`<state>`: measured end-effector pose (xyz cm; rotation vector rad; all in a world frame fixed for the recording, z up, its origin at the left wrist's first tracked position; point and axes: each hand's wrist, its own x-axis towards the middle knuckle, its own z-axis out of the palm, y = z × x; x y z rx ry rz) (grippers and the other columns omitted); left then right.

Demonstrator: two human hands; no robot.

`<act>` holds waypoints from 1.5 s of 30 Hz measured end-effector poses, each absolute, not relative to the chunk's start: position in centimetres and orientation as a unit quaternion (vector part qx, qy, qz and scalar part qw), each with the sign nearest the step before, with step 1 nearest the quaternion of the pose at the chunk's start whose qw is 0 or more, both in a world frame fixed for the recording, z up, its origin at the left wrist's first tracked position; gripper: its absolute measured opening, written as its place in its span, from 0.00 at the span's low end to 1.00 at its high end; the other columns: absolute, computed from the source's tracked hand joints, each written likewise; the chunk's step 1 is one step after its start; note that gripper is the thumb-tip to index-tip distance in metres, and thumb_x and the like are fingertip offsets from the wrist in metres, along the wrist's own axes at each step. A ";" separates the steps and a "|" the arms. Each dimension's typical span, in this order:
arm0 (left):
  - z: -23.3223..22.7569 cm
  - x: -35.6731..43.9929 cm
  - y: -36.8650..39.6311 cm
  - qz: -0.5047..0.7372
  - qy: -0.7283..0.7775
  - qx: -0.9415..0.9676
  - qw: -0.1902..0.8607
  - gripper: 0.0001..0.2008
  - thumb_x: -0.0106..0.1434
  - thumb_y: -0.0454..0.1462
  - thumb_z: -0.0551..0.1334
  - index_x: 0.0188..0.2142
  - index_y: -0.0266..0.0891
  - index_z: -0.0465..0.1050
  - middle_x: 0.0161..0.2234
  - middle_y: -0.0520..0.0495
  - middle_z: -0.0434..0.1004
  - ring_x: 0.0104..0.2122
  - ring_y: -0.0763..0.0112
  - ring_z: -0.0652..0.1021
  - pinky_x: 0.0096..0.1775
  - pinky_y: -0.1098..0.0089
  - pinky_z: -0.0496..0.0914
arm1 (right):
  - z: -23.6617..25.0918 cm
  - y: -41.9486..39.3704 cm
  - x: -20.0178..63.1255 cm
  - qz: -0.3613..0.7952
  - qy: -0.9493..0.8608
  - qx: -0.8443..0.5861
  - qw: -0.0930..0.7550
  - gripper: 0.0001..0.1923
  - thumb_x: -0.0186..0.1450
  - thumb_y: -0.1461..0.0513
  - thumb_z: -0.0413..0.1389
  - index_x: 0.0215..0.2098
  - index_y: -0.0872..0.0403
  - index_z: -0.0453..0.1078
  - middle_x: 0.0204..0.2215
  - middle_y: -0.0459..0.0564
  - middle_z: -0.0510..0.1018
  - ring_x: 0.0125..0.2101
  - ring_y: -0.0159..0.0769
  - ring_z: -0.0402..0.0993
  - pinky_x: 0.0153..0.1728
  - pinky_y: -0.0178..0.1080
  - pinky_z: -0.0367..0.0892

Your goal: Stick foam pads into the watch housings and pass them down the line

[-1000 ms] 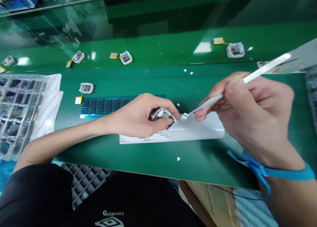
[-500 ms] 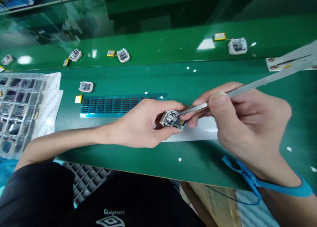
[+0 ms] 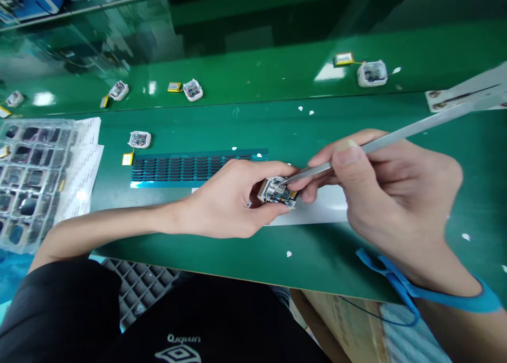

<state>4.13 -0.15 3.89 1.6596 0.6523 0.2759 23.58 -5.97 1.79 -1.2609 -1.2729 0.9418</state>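
Between the thumb and fingers of my left hand (image 3: 233, 199) is a small white device housing (image 3: 278, 192) with its circuit board exposed and facing up. My right hand (image 3: 392, 194) is closed around metal tweezers (image 3: 412, 127), held like a pen. Their tip rests on or just over the board near its upper middle; whether it pinches anything there is too small to tell. A white sheet (image 3: 325, 207) lies on the bench under the device. Left of it, partly behind my left hand, is a blue strip with rows of dark adhesive pieces (image 3: 170, 168).
Similar open housings with yellow-edged batteries lie about: one at left (image 3: 140, 139), one at back centre (image 3: 193, 90), one at back right (image 3: 372, 74). A clear compartment tray (image 3: 39, 180) stands on papers at left. A blue wrist strap (image 3: 447, 298) circles my right wrist, its cord trailing.
Both hands keep almost the same pose, with the tweezers' tip still at the board. The view has shifted slightly; nothing has been picked up or let go.
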 end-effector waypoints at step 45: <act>0.8 1.6 5.7 0.045 0.157 0.921 0.354 0.14 0.77 0.34 0.55 0.49 0.40 0.81 0.42 0.49 0.88 0.37 0.69 0.83 0.36 0.70 0.66 | -0.9 -2.8 27.1 0.300 -0.723 -0.519 0.343 0.16 0.75 0.55 0.58 0.31 0.47 0.81 0.42 0.48 0.88 0.39 0.43 0.86 0.34 0.43 0.80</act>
